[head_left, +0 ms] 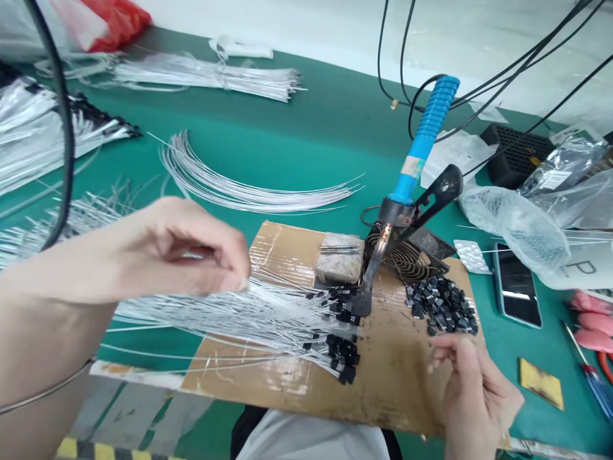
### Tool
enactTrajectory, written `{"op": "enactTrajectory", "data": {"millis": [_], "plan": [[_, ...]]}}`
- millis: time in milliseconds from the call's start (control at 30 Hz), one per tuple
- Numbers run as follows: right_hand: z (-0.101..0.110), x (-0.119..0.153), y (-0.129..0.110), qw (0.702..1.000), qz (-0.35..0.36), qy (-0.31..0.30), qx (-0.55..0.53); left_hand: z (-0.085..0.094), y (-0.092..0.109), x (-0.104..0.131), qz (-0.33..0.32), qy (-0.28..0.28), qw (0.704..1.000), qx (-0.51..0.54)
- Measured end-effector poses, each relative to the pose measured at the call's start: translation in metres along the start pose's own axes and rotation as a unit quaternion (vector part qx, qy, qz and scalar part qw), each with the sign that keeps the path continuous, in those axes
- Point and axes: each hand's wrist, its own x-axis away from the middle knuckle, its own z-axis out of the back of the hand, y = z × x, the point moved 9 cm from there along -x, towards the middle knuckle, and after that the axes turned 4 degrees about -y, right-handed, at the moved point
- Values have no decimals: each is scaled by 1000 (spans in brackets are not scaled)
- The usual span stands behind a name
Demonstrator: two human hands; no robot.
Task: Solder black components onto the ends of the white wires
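Observation:
My left hand (191, 252) is closed in a pinch above a spread bundle of white wires (230, 313). A blurred white wire leads right from its fingertips. Small black connectors (345, 351) sit on the bundle's right ends. My right hand (474, 390) has its thumb and fingers drawn together just below a pile of loose black connectors (443, 303); whether anything is between the fingertips is too small to tell. A soldering iron with a blue handle (426, 140) stands tilted in a holder between the hands, its lower end close to the bundle's connectors.
Brown cardboard (383, 383) covers the green table's front. A worn block (340, 255) and a round fan grille (400, 259) are behind the bundle. At right lie a phone (517, 284), a yellow sponge (541, 383) and a screwdriver (591, 377). More white wires (258, 191) lie behind.

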Motion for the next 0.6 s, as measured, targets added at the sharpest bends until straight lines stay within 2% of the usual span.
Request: {"op": "enactTrajectory", "data": {"millis": [67, 133, 200, 267, 333, 600], "plan": [[-26, 2, -19, 993, -13, -95, -69, -35, -7, 6, 13, -132, 989, 70], [-53, 9, -36, 974, -28, -191, -121, -55, -17, 4, 36, -145, 982, 115], [-73, 15, -47, 954, -35, -255, -152, -71, -27, 1, 61, -137, 979, 141], [-80, 18, -49, 951, -47, -262, -154, -81, -33, -1, 75, -124, 978, 151], [-80, 18, -43, 959, -70, -237, -140, -86, -36, -1, 78, -114, 979, 152], [-78, 21, -31, 964, -118, -202, -123, -82, -42, 2, 51, -87, 982, 160]]}}
